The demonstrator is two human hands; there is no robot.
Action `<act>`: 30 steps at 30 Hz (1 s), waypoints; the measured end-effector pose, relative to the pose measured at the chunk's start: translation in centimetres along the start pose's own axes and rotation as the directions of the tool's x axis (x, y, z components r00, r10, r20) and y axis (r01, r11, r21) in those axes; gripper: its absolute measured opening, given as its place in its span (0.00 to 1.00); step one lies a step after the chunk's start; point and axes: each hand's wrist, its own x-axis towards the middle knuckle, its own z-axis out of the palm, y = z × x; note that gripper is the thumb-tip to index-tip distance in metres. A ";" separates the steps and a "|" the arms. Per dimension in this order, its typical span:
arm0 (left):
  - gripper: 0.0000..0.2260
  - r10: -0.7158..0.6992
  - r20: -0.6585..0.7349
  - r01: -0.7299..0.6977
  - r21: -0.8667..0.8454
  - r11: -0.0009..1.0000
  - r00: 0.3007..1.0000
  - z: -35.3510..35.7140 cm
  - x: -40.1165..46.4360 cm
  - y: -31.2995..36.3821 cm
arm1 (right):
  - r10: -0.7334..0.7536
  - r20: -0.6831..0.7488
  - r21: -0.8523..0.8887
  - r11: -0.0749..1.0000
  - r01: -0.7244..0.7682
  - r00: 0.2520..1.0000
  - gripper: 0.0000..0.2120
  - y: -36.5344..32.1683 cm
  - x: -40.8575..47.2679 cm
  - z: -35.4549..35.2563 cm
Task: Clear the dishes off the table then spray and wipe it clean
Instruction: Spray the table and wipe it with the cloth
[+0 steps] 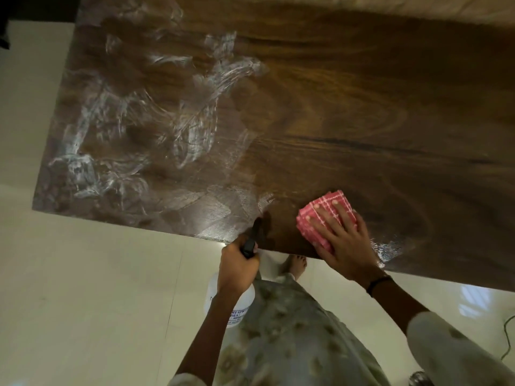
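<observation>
Dark wood-grain counter [334, 107] carries no dishes, so wiping is in hand: right hand [344, 246] presses spread fingers [320, 222] flat on a folded pink checked cloth [326, 215] near its front edge, left hand [237, 270] closed round a white plastic spray bottle [232, 307] below it; next, I judge, sweep the cloth left through the white streaks [125, 121]

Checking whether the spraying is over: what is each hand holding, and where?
Left hand grips the spray bottle by its black trigger head. Right hand presses flat on the folded pink cloth.

The left hand [238, 267] hides the spray bottle's [231, 305] neck; label print unreadable.
</observation>
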 end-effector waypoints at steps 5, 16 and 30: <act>0.05 0.019 0.003 -0.019 0.028 0.999 1.000 -1.5 0.6 -0.6 | 0.055 -0.014 0.067 0.996 -0.054 0.998 0.27 -6.9 5.9 -0.4; 0.06 0.010 0.069 -0.013 0.038 0.999 0.998 -6.7 2.5 -2.5 | -0.109 -0.018 -0.054 0.993 0.107 0.994 0.26 -4.5 2.7 0.5; 0.04 0.028 0.130 -0.053 0.191 0.980 0.991 -8.1 3.0 -4.1 | -0.020 -0.030 -0.030 0.999 0.019 0.999 0.27 -8.5 8.4 -0.7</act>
